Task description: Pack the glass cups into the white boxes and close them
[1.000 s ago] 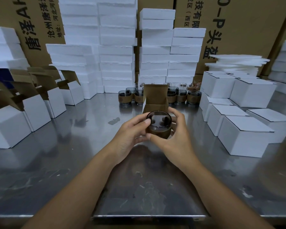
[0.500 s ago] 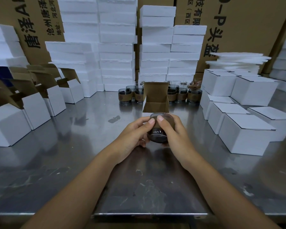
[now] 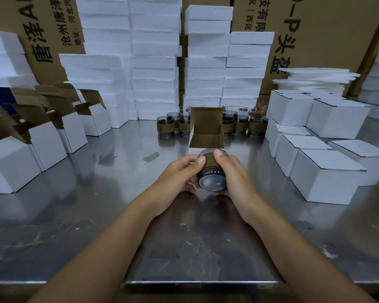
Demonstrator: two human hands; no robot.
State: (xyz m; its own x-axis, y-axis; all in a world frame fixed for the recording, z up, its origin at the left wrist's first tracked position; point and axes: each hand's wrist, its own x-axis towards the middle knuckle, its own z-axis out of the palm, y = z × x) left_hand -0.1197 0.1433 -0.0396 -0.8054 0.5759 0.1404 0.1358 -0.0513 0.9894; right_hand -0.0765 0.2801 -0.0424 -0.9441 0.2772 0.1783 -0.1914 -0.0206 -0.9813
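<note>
Round smoky glass cup, brown-sleeved, gripped by curled left hand and right hand, just before the open white box.

Your left hand and right hand cover the sides of the glass cup, leaving only its near end in sight. Just past your fingertips the cup hides the lower front of the open white box, and its raised lid screens some of the row of cups beyond.
</note>
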